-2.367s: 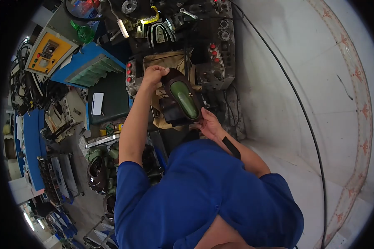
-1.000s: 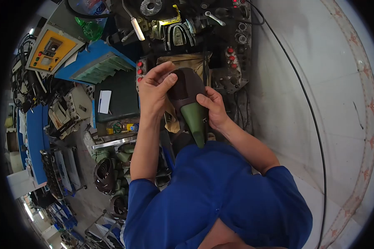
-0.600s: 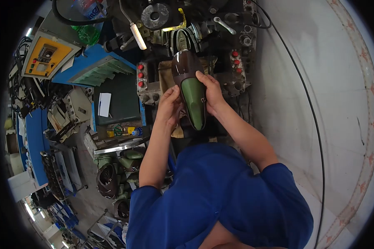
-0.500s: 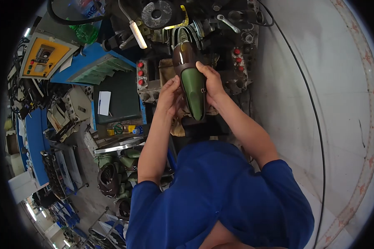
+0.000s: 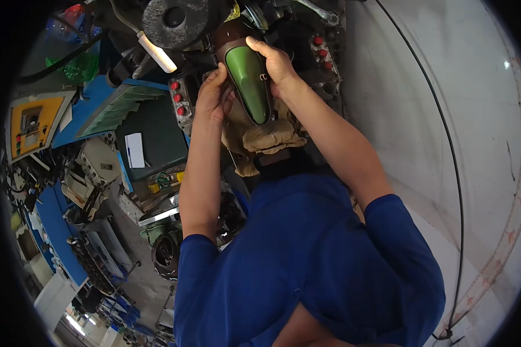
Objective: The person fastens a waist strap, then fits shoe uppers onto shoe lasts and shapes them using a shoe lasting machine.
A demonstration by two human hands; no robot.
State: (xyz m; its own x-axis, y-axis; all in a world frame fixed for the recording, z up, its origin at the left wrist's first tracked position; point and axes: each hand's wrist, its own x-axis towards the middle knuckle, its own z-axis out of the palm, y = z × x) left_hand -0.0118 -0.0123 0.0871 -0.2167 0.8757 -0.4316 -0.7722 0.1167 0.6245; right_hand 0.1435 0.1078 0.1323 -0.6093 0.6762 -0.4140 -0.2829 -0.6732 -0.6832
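Note:
Both hands hold a dark brown shoe upper [image 5: 233,41] fitted over a shiny green shoe last [image 5: 248,78]. The heel end of the last points toward me, and a small buckle shows on the upper's right side. My left hand [image 5: 213,95] grips the left side, thumb up along the edge. On the right side, my right hand [image 5: 279,68] is wrapped round it with the thumb on top. The shoe's far end reaches in among the parts of a dark machine [image 5: 298,43] and is partly hidden there. Tan cloth [image 5: 272,136] lies below the last.
Red buttons [image 5: 178,98] sit on the machine's left panel, more red buttons [image 5: 321,53] on its right. A lit lamp [image 5: 156,52] hangs at the left. A notepad with a pen [image 5: 135,150] lies on a dark surface. A black cable [image 5: 445,124] runs along the right.
The shoe and both hands have moved up and slightly left in the view, with the far end deeper among the machine parts. The camera view has shifted too, showing more tan cloth.

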